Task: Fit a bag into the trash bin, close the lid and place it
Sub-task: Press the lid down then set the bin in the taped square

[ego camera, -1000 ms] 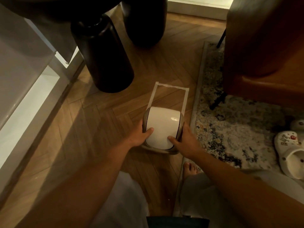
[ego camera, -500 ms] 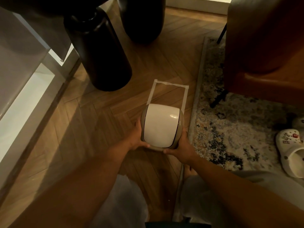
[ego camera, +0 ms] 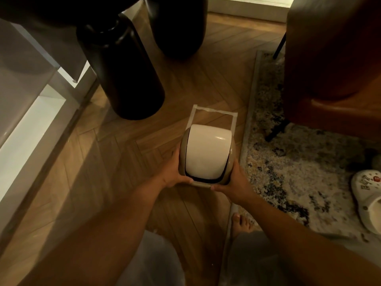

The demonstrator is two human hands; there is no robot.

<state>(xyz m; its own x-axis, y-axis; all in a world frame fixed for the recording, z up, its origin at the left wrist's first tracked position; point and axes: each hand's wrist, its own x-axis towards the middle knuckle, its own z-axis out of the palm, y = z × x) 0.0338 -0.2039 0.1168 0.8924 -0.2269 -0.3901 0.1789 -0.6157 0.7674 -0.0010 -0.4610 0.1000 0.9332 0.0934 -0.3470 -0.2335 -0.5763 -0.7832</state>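
Note:
A small beige trash bin (ego camera: 230,153) with a white curved swing lid (ego camera: 207,153) is held above the wooden floor, seen from the top. The lid is shut, with a dark slit along its near edge. My left hand (ego camera: 172,172) grips the bin's left side and my right hand (ego camera: 235,180) grips its right near corner. Just beyond the bin, a square outline of pale tape (ego camera: 214,112) is stuck on the floor; the bin covers the outline's near part. No bag is visible.
Two thick black table legs (ego camera: 127,75) stand at the back left. A patterned rug (ego camera: 299,162) lies to the right with a brown leather chair (ego camera: 329,69) on it. A white clog (ego camera: 369,195) sits at the far right. My bare foot (ego camera: 241,223) is below the bin.
My hands slid from the lid's near edge down to the bin's sides. The bin now sits slightly nearer to me in my grip.

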